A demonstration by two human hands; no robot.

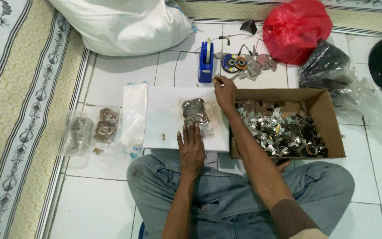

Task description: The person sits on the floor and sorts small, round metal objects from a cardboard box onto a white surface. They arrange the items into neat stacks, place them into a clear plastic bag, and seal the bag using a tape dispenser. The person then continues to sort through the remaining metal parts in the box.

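Left hand (pixel 191 148) lies flat, fingers spread, on the white board (pixel 166 117) on the floor, fingertips pinning a clear bag of metal washers (pixel 195 111). Right hand (pixel 224 90) is up at the board's far corner beside the blue tape dispenser (pixel 206 63), grip pinched on something too small to identify. Cardboard box (pixel 328 116) of metal clips sits just right; its near edge is partly hidden by the right forearm.

Bare board (pixel 166 110) between bags (pixel 107 126), box (pixel 328 119).
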